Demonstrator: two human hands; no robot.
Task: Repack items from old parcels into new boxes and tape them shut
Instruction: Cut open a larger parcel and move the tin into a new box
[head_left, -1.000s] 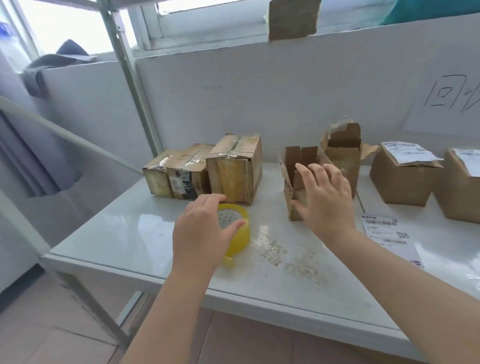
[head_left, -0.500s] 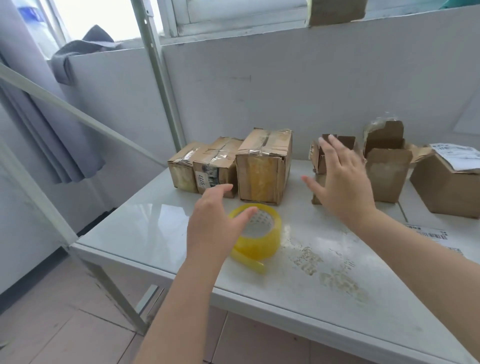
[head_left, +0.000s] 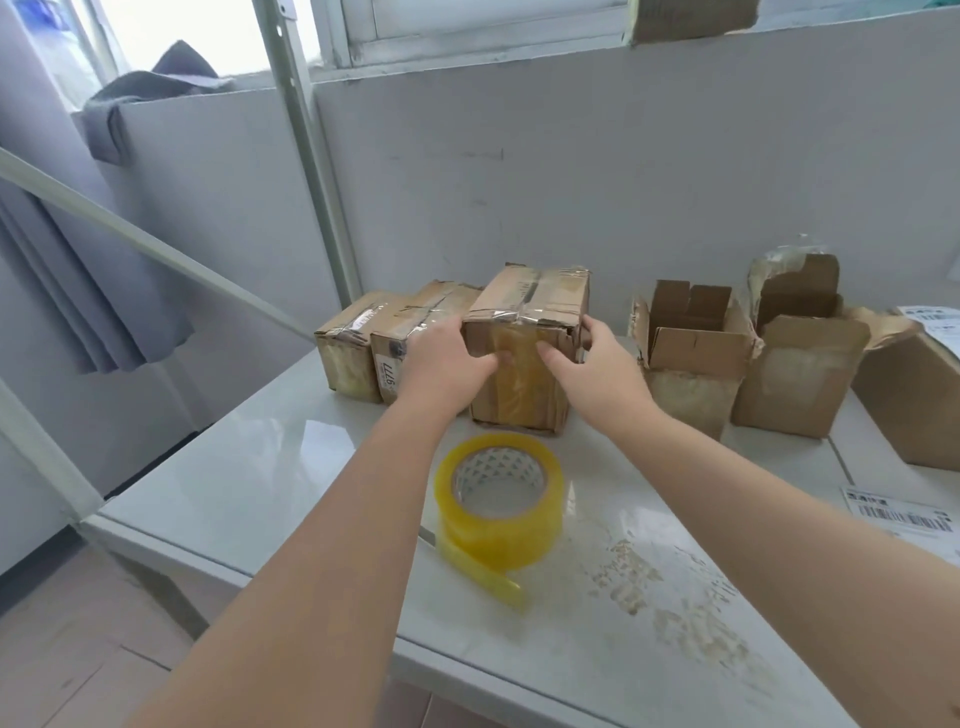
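A taped-up cardboard parcel (head_left: 530, 306) stands on the white table (head_left: 249, 483) at mid-distance. My left hand (head_left: 441, 358) grips its left side and my right hand (head_left: 587, 364) grips its right side, both thumbs on the front face. A roll of yellow packing tape (head_left: 501, 499) lies on the table in front of the parcel, between my forearms, with a loose tail trailing toward me. Two smaller taped parcels (head_left: 384, 348) stand to the left of the held one.
An open empty box (head_left: 691, 358) and a torn open box (head_left: 800, 369) stand to the right, with another box (head_left: 914, 400) past them. A shipping label (head_left: 893, 512) lies flat at the right. A slanted metal bar (head_left: 156, 249) crosses at the left.
My left hand has left the tape roll and my right hand has moved left from the open box. Both now hold the tall taped parcel. The camera has moved closer.
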